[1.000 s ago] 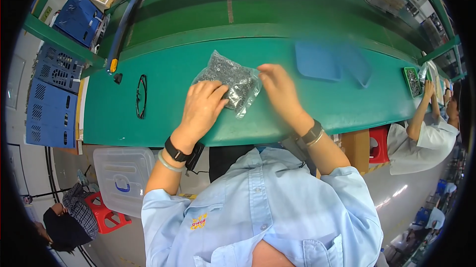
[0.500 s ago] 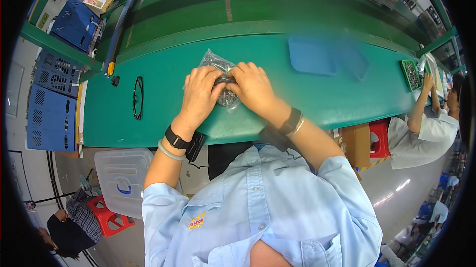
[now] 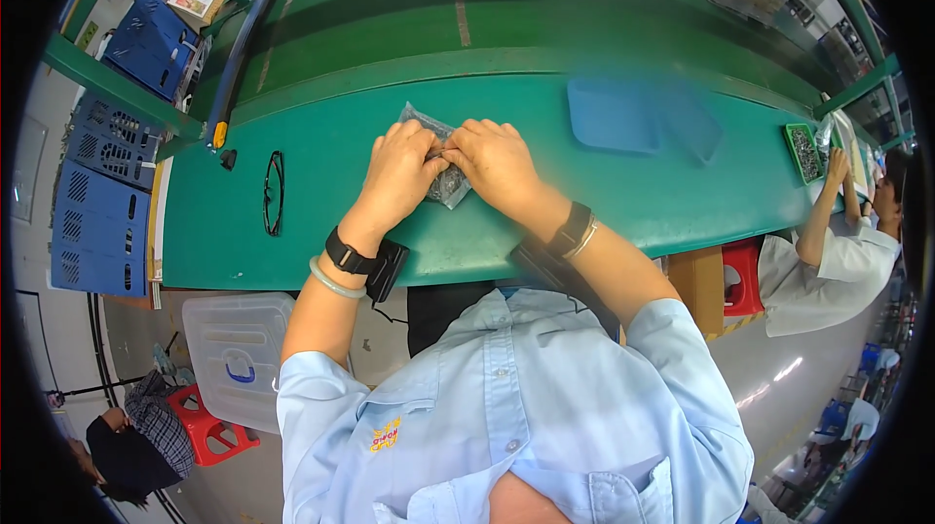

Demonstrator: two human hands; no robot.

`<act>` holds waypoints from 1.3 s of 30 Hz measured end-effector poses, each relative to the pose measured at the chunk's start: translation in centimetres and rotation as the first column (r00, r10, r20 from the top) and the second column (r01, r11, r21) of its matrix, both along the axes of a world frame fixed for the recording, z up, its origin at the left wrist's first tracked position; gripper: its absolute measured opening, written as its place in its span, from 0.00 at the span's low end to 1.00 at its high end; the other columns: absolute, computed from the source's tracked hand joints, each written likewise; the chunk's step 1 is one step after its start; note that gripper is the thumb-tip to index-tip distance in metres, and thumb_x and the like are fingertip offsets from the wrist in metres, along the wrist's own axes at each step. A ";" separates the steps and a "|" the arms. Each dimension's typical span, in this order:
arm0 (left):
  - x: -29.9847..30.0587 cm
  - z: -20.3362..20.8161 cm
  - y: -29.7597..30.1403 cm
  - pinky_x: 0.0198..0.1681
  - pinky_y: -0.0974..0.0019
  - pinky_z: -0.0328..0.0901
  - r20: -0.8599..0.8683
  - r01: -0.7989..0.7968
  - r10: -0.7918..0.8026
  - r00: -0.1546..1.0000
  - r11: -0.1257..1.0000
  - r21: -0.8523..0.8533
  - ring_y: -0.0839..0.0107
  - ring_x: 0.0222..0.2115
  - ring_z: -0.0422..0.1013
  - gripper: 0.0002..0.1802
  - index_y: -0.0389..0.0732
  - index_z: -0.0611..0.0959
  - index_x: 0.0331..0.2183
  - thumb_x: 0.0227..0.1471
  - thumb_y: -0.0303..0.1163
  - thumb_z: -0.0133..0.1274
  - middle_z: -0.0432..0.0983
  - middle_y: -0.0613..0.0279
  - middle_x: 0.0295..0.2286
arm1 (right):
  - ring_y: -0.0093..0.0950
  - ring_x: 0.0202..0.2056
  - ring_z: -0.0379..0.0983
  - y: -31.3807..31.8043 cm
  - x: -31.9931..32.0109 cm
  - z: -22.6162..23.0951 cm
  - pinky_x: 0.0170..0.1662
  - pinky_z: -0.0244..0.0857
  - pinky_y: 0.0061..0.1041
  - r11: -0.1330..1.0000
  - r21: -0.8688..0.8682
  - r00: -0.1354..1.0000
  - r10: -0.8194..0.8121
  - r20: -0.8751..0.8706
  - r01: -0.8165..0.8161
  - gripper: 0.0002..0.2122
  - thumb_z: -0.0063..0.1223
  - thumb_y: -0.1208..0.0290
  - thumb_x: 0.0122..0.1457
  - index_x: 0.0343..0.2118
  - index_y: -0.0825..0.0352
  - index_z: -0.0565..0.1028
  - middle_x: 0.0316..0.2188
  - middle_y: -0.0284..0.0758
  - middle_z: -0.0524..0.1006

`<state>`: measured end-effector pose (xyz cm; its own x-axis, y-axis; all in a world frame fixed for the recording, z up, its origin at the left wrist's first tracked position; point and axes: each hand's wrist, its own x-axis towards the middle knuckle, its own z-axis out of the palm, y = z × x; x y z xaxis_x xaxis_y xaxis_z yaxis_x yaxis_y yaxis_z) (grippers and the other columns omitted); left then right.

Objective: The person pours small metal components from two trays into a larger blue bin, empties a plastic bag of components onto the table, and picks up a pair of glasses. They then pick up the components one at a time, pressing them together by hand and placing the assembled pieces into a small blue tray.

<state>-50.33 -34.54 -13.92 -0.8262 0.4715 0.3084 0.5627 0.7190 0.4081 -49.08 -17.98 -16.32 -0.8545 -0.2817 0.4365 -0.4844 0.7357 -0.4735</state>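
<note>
A clear plastic bag (image 3: 450,189) with small dark parts inside lies on the green table, between my two hands. My left hand (image 3: 397,166) pinches it from the left, thumb and fingers pressed together. From the right, my right hand (image 3: 494,162) grips the same bag, its fingertips almost meeting those of the left. The upper end of the bag shows beyond my fingers. What exactly the parts in it are, I cannot make out.
Black-framed glasses (image 3: 274,193) lie to the left on the table. A blue tray (image 3: 612,115) sits at the right, blurred. Farther right, a green bin (image 3: 804,153) of small parts stands near a co-worker. Behind the table runs a green conveyor belt (image 3: 370,22).
My fingertips have drawn closer together over the bag, which looks flatter and less spread below my hands. Both hands stay at nearly the same place.
</note>
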 end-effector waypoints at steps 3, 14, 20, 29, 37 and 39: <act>-0.6 -0.4 -0.5 0.37 0.58 0.60 0.104 0.003 -0.008 0.995 0.999 0.049 0.58 0.34 0.66 0.06 0.40 0.77 0.24 0.41 0.29 0.58 0.70 0.59 0.27 | 0.33 0.33 0.69 -0.1 0.2 0.3 0.37 0.59 0.32 0.998 0.053 1.000 -0.015 -0.007 0.015 0.05 0.52 0.67 0.53 0.29 0.61 0.76 0.27 0.31 0.72; 0.4 -1.1 0.3 0.36 0.56 0.59 -0.070 -0.107 0.105 0.992 0.994 -0.014 0.54 0.34 0.66 0.03 0.38 0.75 0.25 0.43 0.25 0.53 0.70 0.55 0.27 | 0.32 0.34 0.70 -1.7 0.2 0.3 0.35 0.59 0.34 0.963 0.252 0.992 -0.071 -0.101 0.095 0.03 0.49 0.71 0.49 0.26 0.61 0.73 0.27 0.32 0.72; -0.3 -2.1 0.2 0.33 0.54 0.62 0.005 -0.170 0.173 0.985 0.964 0.202 0.53 0.30 0.68 0.03 0.36 0.74 0.24 0.44 0.24 0.51 0.71 0.52 0.25 | 0.31 0.36 0.70 -2.5 -0.5 0.8 0.34 0.61 0.36 0.946 0.275 0.984 -0.147 -0.099 0.169 0.04 0.48 0.71 0.49 0.28 0.62 0.72 0.29 0.32 0.72; -0.1 -2.4 1.1 0.31 0.58 0.64 0.010 -0.329 0.339 0.941 0.903 0.278 0.56 0.27 0.69 0.03 0.35 0.75 0.25 0.47 0.25 0.49 0.72 0.52 0.24 | 0.33 0.37 0.70 -4.8 -1.6 0.7 0.36 0.67 0.37 0.944 0.241 0.975 -0.220 -0.041 0.224 0.05 0.48 0.70 0.52 0.30 0.64 0.71 0.31 0.34 0.72; -0.2 -2.7 0.4 0.25 0.63 0.64 0.165 -0.413 0.379 0.911 0.829 0.377 0.62 0.20 0.68 0.04 0.35 0.75 0.25 0.48 0.26 0.51 0.73 0.53 0.21 | 0.34 0.38 0.70 -5.7 -2.6 0.6 0.37 0.66 0.38 0.953 0.164 0.966 -0.259 0.012 0.254 0.06 0.48 0.69 0.52 0.32 0.64 0.70 0.31 0.35 0.72; 0.2 -2.3 0.0 0.26 0.60 0.64 0.183 -0.417 0.376 0.909 0.832 0.364 0.58 0.22 0.69 0.04 0.35 0.74 0.25 0.48 0.26 0.51 0.73 0.52 0.22 | 0.34 0.37 0.70 -5.2 -2.2 1.2 0.38 0.63 0.38 0.950 0.233 0.978 -0.199 -0.057 0.207 0.06 0.47 0.70 0.52 0.32 0.63 0.70 0.30 0.35 0.73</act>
<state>-50.12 -34.59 -16.23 -0.9522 -0.0434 0.3023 0.2048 0.6436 0.7375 -51.27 -23.22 -15.14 -0.8907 -0.2019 0.4073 -0.3252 0.9090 -0.2606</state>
